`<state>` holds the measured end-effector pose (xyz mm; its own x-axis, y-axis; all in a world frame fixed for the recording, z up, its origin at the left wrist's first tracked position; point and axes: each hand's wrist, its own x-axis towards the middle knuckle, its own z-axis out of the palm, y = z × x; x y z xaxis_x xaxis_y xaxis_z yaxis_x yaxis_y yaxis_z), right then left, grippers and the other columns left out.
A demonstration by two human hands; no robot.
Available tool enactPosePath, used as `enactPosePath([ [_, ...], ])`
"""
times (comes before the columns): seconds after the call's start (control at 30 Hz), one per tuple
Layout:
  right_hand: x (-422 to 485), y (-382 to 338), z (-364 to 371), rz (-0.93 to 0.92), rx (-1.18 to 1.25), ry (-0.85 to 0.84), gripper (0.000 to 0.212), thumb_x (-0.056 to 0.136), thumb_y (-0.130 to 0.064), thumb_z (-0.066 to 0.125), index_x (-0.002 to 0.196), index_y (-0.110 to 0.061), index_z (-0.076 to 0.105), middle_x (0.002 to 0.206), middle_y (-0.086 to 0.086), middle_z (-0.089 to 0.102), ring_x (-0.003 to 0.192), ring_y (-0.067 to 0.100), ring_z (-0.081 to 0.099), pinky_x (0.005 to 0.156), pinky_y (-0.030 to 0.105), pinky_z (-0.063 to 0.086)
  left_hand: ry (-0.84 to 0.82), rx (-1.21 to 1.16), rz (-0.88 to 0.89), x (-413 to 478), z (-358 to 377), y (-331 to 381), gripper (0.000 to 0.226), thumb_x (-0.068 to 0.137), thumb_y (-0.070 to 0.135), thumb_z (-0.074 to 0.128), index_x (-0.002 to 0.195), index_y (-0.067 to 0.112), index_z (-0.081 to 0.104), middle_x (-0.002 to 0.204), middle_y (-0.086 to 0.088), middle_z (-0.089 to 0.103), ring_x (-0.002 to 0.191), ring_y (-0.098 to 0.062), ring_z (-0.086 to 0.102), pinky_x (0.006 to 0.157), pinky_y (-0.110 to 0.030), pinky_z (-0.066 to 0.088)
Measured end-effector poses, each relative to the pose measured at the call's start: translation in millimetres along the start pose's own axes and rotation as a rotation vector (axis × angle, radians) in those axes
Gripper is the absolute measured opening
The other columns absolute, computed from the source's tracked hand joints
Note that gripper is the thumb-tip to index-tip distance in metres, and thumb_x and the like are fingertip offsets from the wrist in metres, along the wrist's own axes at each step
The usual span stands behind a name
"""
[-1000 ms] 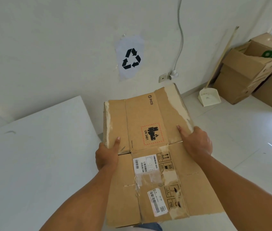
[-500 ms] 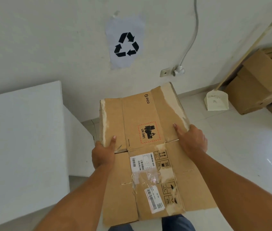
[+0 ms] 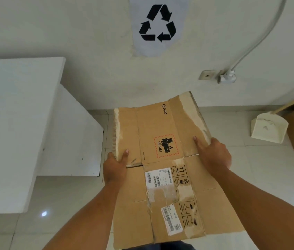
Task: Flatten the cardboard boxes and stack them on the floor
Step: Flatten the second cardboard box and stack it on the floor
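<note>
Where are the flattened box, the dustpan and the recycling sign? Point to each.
flattened box [image 3: 158, 123], head view, on its far panel above the battery label.
dustpan [image 3: 268, 129], head view, on the pan's inner face.
recycling sign [image 3: 158, 24], head view, on the paper between the arrows.

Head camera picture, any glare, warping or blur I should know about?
Head view: soft, even light, with one small glare spot on the floor tiles. Head view: wide-angle warping bends the recycling sign. Head view: UN 3481 on the flattened cardboard box reads clearly; shipping label print is too small.
</note>
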<state>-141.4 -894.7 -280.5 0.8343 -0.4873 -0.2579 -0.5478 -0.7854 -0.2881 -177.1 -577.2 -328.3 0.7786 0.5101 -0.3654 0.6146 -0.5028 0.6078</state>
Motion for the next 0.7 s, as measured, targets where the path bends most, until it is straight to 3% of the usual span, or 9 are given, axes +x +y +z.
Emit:
enactPosePath([
  [0.27,84.0,5.8,63.1,-0.014,-0.007,-0.019,0.074,0.089,-0.084,0.041,0.099,-0.014,0.061,0.082,0.004,0.064,0.072,0.029,0.063,0.063,0.037,0.049,-0.052,0.026,0.044,66.4,68.2,-1.3,0.057,0.091,0.059,0.06,0.111,0.006,0.053,0.114,-0.013,0.066,0.101,-0.033,0.065,0.071,-0.031,0.052],
  [0.47,142.4,24.9,115.3,-0.016,-0.007,-0.004,0.072,0.091,-0.08,0.043,0.104,-0.012,0.061,0.083,0.003,0.062,0.071,0.027,0.06,0.061,0.035,0.044,-0.088,0.077,0.135,118.4,133.1,-14.3,0.059,0.088,0.065,0.059,0.108,0.01,0.053,0.099,-0.005,0.064,0.084,-0.024,0.064,0.065,-0.033,0.057],
  [0.6,187.8,39.2,167.4,-0.03,0.011,0.023,0.076,0.089,-0.084,0.041,0.101,-0.013,0.062,0.084,0.006,0.066,0.072,0.03,0.064,0.068,0.041,0.055,-0.06,0.051,0.17,154.7,191.0,-31.2,0.058,0.089,0.064,0.061,0.105,0.008,0.055,0.092,-0.005,0.066,0.077,-0.023,0.065,0.063,-0.038,0.058],
  [0.7,212.6,53.3,211.5,-0.031,0.018,0.026,0.072,0.091,-0.081,0.044,0.097,-0.011,0.06,0.085,0.007,0.063,0.074,0.031,0.061,0.067,0.038,0.047,-0.03,0.038,0.192,178.4,237.0,-55.2,0.056,0.09,0.061,0.062,0.103,0.008,0.055,0.091,-0.007,0.067,0.076,-0.023,0.065,0.062,-0.035,0.056],
])
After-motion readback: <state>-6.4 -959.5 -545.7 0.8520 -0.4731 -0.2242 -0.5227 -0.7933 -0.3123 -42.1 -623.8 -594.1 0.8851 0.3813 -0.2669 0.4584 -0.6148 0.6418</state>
